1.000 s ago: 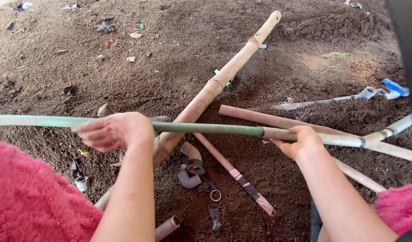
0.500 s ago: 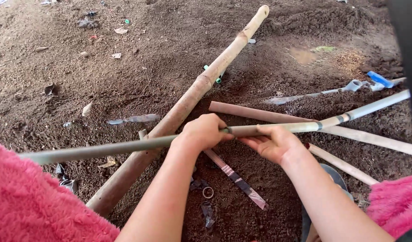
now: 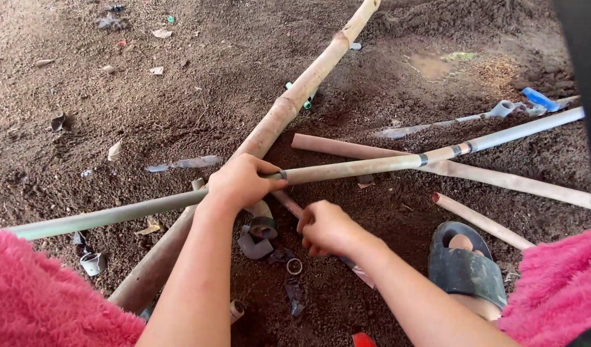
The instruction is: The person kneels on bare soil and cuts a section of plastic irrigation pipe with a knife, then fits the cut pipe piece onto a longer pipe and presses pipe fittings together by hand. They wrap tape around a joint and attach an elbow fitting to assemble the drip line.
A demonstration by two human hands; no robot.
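Note:
My left hand point(image 3: 241, 182) is closed around a long thin pipe point(image 3: 366, 166) that runs from lower left to upper right, greenish on the left and pale on the right. It is held just above a thick bamboo pole point(image 3: 289, 103) lying on the dirt. My right hand point(image 3: 327, 228) sits lower, off the pipe, fingers curled near a thin striped stick point(image 3: 289, 205) and small pipe fittings point(image 3: 260, 234); whether it holds anything is hidden.
Two pale pipes point(image 3: 501, 177) point(image 3: 482, 222) lie on the dirt at right. A foot in a dark sandal point(image 3: 465, 266) is at lower right. Pink fuzzy clothing point(image 3: 44, 295) covers my knees. Scraps and a small ring point(image 3: 295, 266) litter the soil.
My right hand has let go of the long pipe and dropped toward the fittings. My left hand slid right along the pipe and still grips it; the pipe's right end has tilted upward.

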